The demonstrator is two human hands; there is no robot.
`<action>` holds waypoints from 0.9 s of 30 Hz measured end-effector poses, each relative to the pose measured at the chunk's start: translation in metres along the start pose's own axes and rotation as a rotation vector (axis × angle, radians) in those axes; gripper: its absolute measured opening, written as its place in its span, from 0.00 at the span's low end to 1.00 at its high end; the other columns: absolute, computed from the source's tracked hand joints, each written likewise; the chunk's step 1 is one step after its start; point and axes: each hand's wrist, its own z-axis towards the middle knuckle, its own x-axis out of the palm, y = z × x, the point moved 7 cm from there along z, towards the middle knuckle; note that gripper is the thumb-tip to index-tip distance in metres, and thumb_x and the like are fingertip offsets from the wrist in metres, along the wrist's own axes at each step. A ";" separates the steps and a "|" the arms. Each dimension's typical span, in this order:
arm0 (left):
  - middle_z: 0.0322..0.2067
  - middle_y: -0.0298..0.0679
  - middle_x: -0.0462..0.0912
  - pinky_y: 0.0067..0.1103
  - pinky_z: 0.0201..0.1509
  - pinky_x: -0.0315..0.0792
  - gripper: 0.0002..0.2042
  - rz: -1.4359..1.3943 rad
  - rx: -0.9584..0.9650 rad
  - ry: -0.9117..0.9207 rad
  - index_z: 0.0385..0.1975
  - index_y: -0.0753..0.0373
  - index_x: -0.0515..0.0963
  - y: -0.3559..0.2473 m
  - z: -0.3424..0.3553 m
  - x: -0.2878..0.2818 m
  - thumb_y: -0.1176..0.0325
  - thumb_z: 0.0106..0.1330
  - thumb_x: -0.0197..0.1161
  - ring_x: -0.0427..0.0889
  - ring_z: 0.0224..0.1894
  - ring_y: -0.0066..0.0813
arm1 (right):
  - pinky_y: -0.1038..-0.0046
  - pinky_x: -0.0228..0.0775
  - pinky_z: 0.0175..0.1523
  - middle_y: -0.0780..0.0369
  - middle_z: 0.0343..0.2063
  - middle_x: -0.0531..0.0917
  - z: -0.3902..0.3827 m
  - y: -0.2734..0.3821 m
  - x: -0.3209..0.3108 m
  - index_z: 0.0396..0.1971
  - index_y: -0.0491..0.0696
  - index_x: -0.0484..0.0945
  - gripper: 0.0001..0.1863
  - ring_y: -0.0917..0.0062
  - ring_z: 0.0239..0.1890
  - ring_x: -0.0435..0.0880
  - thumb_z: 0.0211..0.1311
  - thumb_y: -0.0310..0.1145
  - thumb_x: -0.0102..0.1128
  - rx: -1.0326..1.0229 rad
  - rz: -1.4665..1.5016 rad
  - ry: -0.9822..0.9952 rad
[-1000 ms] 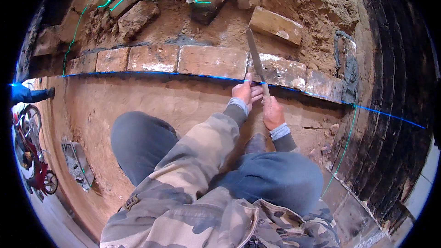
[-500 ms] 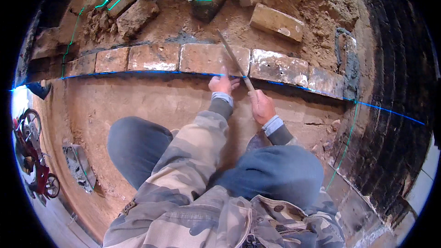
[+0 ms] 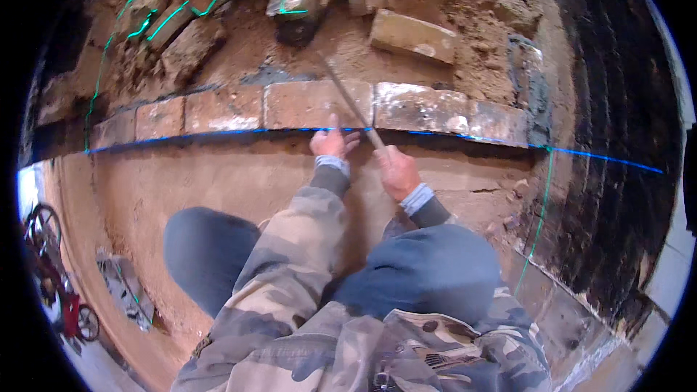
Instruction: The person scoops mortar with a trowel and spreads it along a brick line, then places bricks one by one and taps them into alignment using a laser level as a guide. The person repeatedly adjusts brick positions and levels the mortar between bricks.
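Note:
My right hand (image 3: 398, 172) is closed round the lower end of a thin wooden stick (image 3: 350, 99). The stick slants up and left across a reddish brick (image 3: 301, 105) in the row, its far tip reaching past the brick's back edge. Close to that brick's front edge is my left hand (image 3: 332, 143), holding nothing, one finger stretched up against the brick's face and the others apart. Blue laser light (image 3: 239, 131) runs along the front edge of the row. To the right of the stick sits a brick with white patches (image 3: 421, 107).
Loose bricks (image 3: 414, 36) and heaped soil lie beyond the row. Grey mortar (image 3: 539, 105) marks its right end, beside a dark wall (image 3: 610, 101). A mortar-smeared board (image 3: 125, 290) lies at left on the ground, near a red motorcycle (image 3: 69, 312). My bent knees flank my arms.
The whole view has shifted, so the bricks and both hands appear farther left and slightly lower. Against the brick row, the hands and stick keep nearly the same places.

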 end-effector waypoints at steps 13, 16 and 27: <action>0.22 0.46 0.82 0.29 0.28 0.75 0.24 0.769 0.442 -0.048 0.20 0.67 0.76 -0.015 -0.054 0.033 0.49 0.67 0.61 0.83 0.25 0.36 | 0.52 0.70 0.33 0.47 0.26 0.80 -0.072 -0.021 -0.076 0.35 0.46 0.75 0.12 0.46 0.32 0.79 0.68 0.40 0.56 0.009 -0.143 -0.106; 0.27 0.50 0.84 0.35 0.38 0.76 0.19 0.917 0.846 0.213 0.27 0.66 0.79 -0.002 -0.084 0.097 0.52 0.62 0.66 0.83 0.29 0.46 | 0.54 0.72 0.35 0.47 0.29 0.79 -0.132 -0.070 -0.122 0.38 0.46 0.76 0.10 0.48 0.33 0.80 0.65 0.36 0.57 0.201 -0.160 -0.241; 0.71 0.44 0.58 0.44 0.76 0.44 0.35 1.842 1.656 0.865 0.69 0.61 0.60 0.097 -0.146 0.214 0.57 0.62 0.62 0.52 0.75 0.43 | 0.68 0.66 0.25 0.61 0.21 0.78 -0.350 -0.184 -0.185 0.38 0.46 0.75 0.17 0.70 0.20 0.76 0.74 0.46 0.46 0.903 0.419 -0.534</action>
